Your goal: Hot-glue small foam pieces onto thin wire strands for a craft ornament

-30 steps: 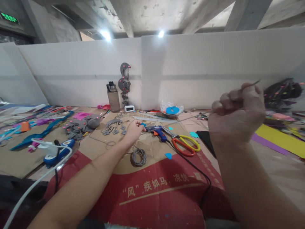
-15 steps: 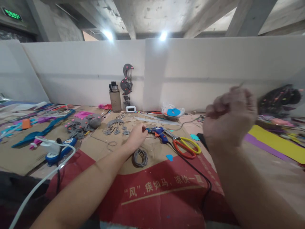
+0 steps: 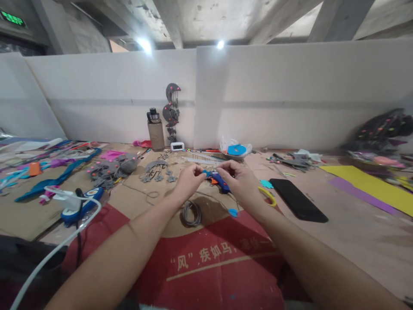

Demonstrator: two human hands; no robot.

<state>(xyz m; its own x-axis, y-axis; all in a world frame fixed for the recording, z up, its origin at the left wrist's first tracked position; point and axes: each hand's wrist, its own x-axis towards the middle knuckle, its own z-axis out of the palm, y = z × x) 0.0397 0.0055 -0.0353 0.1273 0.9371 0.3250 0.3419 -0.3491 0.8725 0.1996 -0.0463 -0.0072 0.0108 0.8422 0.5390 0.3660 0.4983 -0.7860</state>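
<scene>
My left hand (image 3: 190,183) is pinched at its fingertips around a small teal-blue piece (image 3: 205,173). Close by on the right, my right hand (image 3: 238,178) has thumb and forefinger together; whatever they hold is too small to make out. Between and behind the hands lies a blue glue gun (image 3: 222,184) with an orange part, half covered by my right hand. A coil of grey cord (image 3: 190,214) rests on the cardboard below my left hand. Beside my right wrist, a yellow scissor handle (image 3: 268,196) shows; the rest of the scissors is hidden.
A black phone (image 3: 298,200) lies to the right, near yellow sheets (image 3: 368,185). At the back stand a bottle (image 3: 156,133), a small white clock (image 3: 177,147) and a bowl holding blue pieces (image 3: 237,150). A blue power strip (image 3: 84,204) with a white cable is on the left.
My right hand has come down from its raised place at the right to beside my left hand. The phone is now uncovered, while the scissors are mostly hidden. My left hand has hardly moved.
</scene>
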